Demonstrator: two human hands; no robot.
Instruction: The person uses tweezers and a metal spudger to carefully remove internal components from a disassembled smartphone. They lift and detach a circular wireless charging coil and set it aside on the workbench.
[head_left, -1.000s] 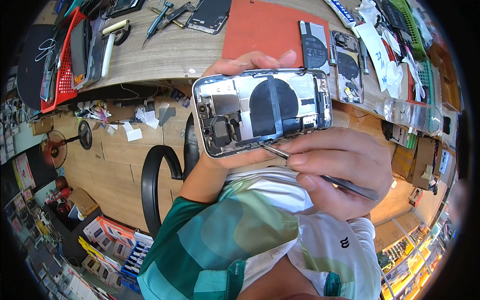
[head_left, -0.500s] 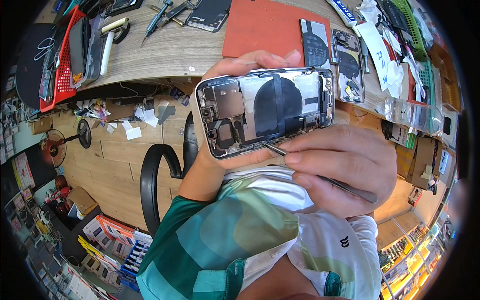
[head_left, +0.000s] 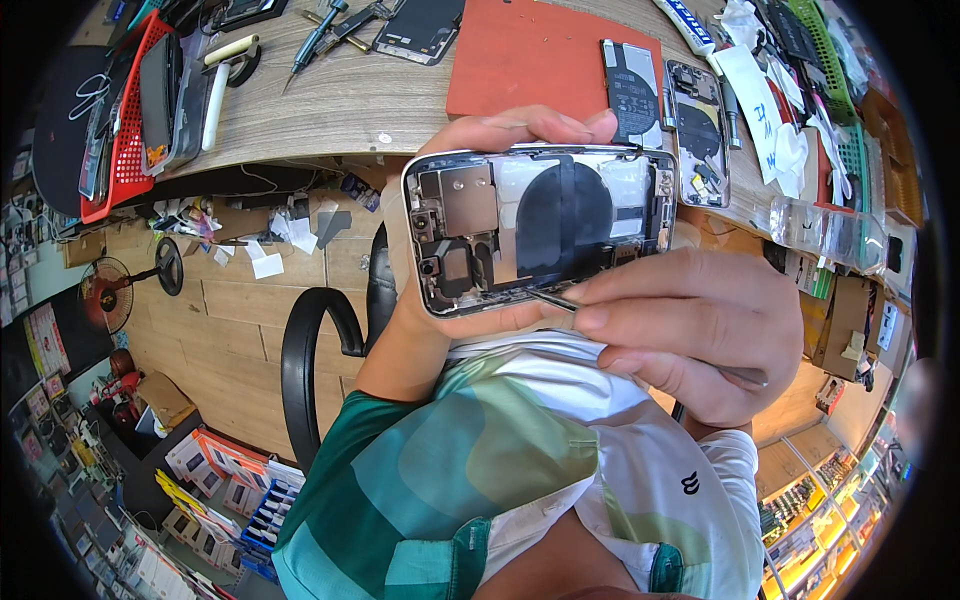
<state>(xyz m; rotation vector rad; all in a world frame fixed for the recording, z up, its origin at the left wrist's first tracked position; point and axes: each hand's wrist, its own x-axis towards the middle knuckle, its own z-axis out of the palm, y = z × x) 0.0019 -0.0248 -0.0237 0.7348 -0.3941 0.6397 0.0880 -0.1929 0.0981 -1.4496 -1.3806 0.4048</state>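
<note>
One bench (head_left: 340,110); two hands (head_left: 710,330): one phone (head_left: 565,215), one tool (head_left: 554,299).

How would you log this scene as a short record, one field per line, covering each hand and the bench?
Left hand: grips opened phone, insides showing
Right hand: holds thin metal tool
Tool tip: at phone's lower long edge; exact contact unclear
Mat: red, on bench
Battery: on mat's right side
Second phone: opened, right of mat

I count my two hands, left hand (head_left: 525,128) and right hand (head_left: 700,325); two opened phones (head_left: 565,215) (head_left: 700,135); one thin metal tool (head_left: 553,299); one orange-red mat (head_left: 530,60); one white-and-blue tube (head_left: 687,27); one fan (head_left: 105,298).
</note>
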